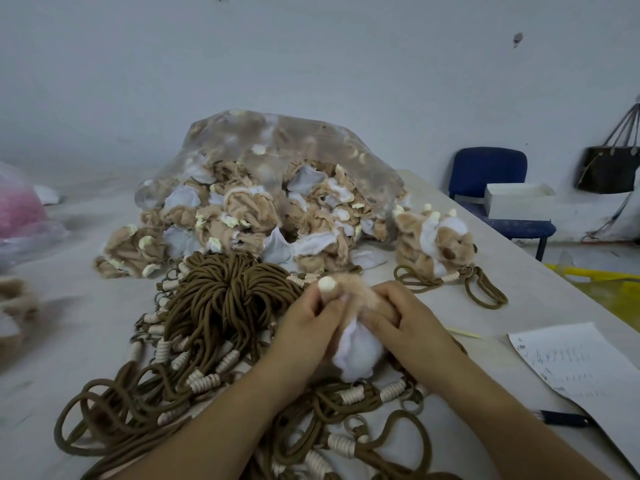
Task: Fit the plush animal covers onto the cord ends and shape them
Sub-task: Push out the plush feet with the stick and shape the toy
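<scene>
Both hands meet at the centre of the view, low over the counter [79,327], working one plush cover [356,351]. The left hand [308,323] pinches the tan upper part, where a cream tip [325,284] sticks out at its twelve o'clock. The right hand [408,320] wraps the same cover from the three o'clock side, its fingers [379,322] curled into the pile. Both sets of fingers are thus clamped on the cover, whose white lining bulges out beneath them at six o'clock. Whether a cord end already sits inside cannot be told, since the hands hide the opening. The heap of brown cords [221,299], with pale wrapped ends, lies from nine to six o'clock of the hands, partly under the forearms. At twelve o'clock a clear bag [277,147] spills unfitted covers, and at two o'clock a finished animal [440,237] sits on its cord. A sheet of paper [581,362] and a pen [561,418] lie at four o'clock. The step in hand appears to be fitting or turning the cover, with shaping yet to come. The next move probably calls for one hand to steady the tan body while the other works the white lining inward, gently enough not to strain the seams.
</scene>
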Tool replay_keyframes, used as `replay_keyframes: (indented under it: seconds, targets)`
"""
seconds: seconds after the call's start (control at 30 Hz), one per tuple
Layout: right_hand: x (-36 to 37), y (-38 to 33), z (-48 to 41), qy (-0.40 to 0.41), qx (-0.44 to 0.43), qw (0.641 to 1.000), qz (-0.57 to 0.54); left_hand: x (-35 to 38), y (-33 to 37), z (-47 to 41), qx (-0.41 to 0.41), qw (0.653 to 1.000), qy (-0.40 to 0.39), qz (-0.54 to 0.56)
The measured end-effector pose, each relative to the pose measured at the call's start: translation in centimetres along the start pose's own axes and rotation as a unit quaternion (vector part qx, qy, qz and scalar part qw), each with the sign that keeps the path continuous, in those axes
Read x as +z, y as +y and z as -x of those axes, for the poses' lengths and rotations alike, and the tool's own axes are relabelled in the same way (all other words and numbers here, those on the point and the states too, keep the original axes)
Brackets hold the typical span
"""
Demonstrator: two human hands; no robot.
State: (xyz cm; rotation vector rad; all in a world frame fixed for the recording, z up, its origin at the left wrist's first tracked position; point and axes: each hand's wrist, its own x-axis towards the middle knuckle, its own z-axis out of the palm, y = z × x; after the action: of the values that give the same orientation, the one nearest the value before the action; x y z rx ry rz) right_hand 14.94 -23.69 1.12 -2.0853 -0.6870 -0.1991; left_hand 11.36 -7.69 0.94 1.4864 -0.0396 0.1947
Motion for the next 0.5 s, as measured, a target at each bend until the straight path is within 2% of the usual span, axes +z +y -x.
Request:
replay_keyframes:
  seconds: [0.1, 0.2, 0.23, 0.37, 0.43, 0.5]
  targets:
    - [-0.3, 0.4, -0.1, 0.056, 0.022, 0.998, -0.028, 0.1, -0.4, -0.1, 0.103, 0.984, 0.028, -0.143]
    - [-0.9, 0.8, -0.3, 0.104, 0.074, 0.991, -0.042, -0.5, 0.3, 0.1, 0.252, 0.931, 0.121, -0.236]
    - [-1.0, 1.0, -0.4, 0.115, 0.082, 0.989, -0.041, -0.5, 0.6, 0.3, 0.282, 0.917, 0.117, -0.255]
    - [-0.7, 1.1, -0.5, 0.115, 0.081, 0.989, -0.044, 0.7, 0.4, 0.9, 0.278, 0.870, -0.032, -0.405]
    - [-0.5, 0.9, -0.4, 0.098, 0.077, 0.990, -0.059, 0.7, -0.3, 0.6, 0.266, 0.851, -0.046, -0.450]
    - [-0.3, 0.6, -0.3, 0.073, 0.071, 0.992, -0.072, 0.5, -0.6, 0.4, 0.271, 0.852, -0.027, -0.447]
